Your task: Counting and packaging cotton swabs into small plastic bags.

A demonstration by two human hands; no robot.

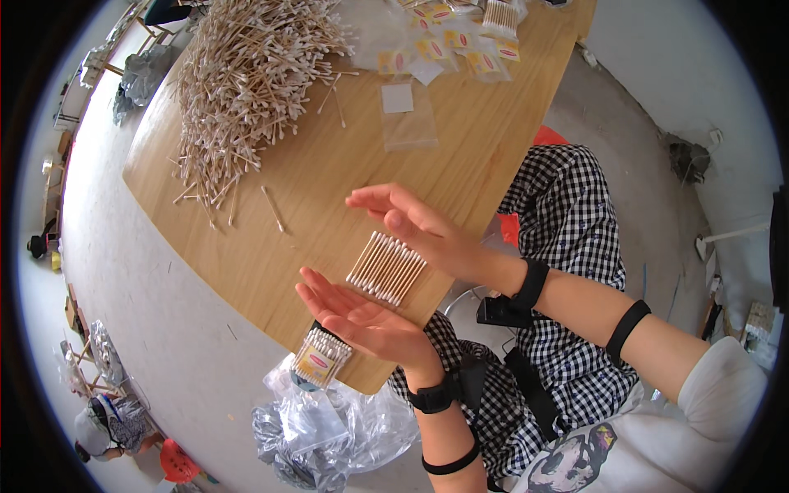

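A flat row of cotton swabs (386,269) lies side by side near the table's edge, between my two hands. My left hand (362,322) is below the row, palm turned up and fingers stretched out, holding nothing. On the row's other side, my right hand (421,228) hovers with fingers extended and thumb apart, also holding nothing. Next to my left hand, a clear pack of cotton swabs (319,361) with a yellow and white label sits at the table corner. A single loose cotton swab (273,209) lies farther off.
A big heap of cotton swabs (246,90) covers the far left of the wooden table (329,168). A clear bag with a white card (409,127) and several yellow-labelled packets (457,41) lie beyond my hands. Crumpled plastic bags (353,435) are below the corner; a person (103,427) is at far lower left.
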